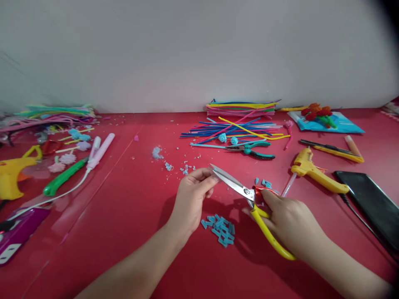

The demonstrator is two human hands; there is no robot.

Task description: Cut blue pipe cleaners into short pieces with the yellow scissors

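My right hand (288,218) grips a pair of scissors (233,185) with yellow handles, the blades pointing up and left. The blade tips reach the fingertips of my left hand (195,193), which is closed in a pinch. What sits in that pinch is too small or hidden to make out. Below the scissors lies a pile of short light-blue pieces (221,229), apart from both hands. More small blue pieces (266,183) lie just beyond my right hand, partly covered by it. Blue fluff and clippings (156,153) are scattered past my left hand.
Colored pipe cleaners (240,109) lie at the back with teal-handled pliers (249,150) in front. At right are a yellow glue gun (318,171) and a black phone (370,207). At left are a green-handled tool (65,177), a pink tool (102,150) and another yellow glue gun (12,176).
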